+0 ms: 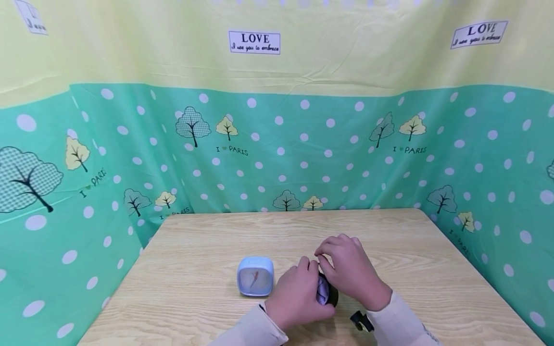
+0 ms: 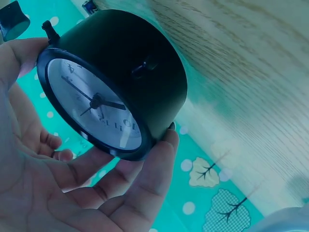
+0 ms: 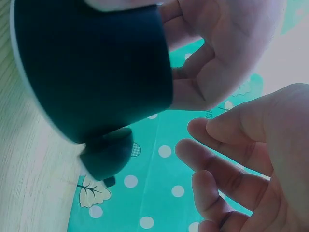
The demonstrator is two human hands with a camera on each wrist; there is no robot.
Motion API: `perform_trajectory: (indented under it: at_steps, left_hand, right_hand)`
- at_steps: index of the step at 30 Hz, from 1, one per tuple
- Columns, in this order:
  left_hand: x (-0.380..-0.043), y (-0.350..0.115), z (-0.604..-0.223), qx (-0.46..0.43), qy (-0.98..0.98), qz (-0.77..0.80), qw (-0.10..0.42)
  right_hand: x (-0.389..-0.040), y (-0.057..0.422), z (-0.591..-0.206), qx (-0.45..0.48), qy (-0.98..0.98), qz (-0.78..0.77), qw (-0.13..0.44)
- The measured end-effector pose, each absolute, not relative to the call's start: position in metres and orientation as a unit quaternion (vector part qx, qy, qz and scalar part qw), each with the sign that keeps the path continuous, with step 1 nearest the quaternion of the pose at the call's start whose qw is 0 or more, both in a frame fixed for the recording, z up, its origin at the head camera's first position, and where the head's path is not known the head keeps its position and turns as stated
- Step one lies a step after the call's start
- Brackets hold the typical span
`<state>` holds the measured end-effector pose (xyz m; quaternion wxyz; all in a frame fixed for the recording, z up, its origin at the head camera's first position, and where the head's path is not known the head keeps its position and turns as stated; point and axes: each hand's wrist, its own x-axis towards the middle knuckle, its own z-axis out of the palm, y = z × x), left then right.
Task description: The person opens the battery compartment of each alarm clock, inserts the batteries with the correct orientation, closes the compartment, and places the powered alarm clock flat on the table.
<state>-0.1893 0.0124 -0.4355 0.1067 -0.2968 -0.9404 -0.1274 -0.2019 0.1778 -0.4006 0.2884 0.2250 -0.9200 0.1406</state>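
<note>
My left hand (image 1: 300, 293) grips a round black alarm clock (image 2: 120, 72) by its rim, thumb on one side and fingers on the other. The clock is tilted, and its white dial with dark hands shows in the left wrist view. A rounded black knob-like part (image 3: 107, 154) sticks out from the casing in the right wrist view. My right hand (image 1: 352, 264) is beside the clock, fingers loosely bent with nothing visible between them. Under the right sleeve, a small black piece (image 1: 361, 321) lies on the table, partly covered.
A light blue square clock (image 1: 256, 276) stands upright on the wooden table (image 1: 195, 254), left of my left hand. Green and yellow patterned cloth (image 1: 303, 158) hangs behind the table and along both sides.
</note>
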Motion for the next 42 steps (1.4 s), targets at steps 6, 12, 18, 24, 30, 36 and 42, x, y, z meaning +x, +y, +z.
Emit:
perform_trajectory:
  at_steps: [6,12,18,24,30,36,42]
  left_hand:
    - [-0.189,0.010,-0.436,-0.301,-0.937,-0.136,0.112]
    - [-0.188,0.007,-0.435,-0.305,-0.933,-0.149,0.115]
    - [-0.186,0.004,-0.434,-0.315,-0.930,-0.156,0.112]
    - [-0.185,0.001,-0.435,-0.321,-0.926,-0.164,0.112]
    - [-0.184,-0.003,-0.436,-0.323,-0.925,-0.170,0.107]
    - [-0.181,-0.008,-0.434,-0.322,-0.926,-0.183,0.079]
    - [-0.177,-0.013,-0.433,-0.335,-0.919,-0.193,0.080]
  right_hand:
    - [-0.202,0.178,-0.401,0.226,-0.919,0.139,0.292]
    - [-0.203,0.178,-0.402,0.231,-0.916,0.142,0.297]
    - [-0.203,0.179,-0.402,0.233,-0.914,0.142,0.300]
    - [-0.203,0.179,-0.403,0.231,-0.915,0.141,0.300]
    - [-0.202,0.179,-0.403,0.231,-0.914,0.142,0.303]
    - [-0.202,0.179,-0.402,0.230,-0.913,0.141,0.305]
    - [-0.201,0.179,-0.401,0.226,-0.917,0.139,0.299]
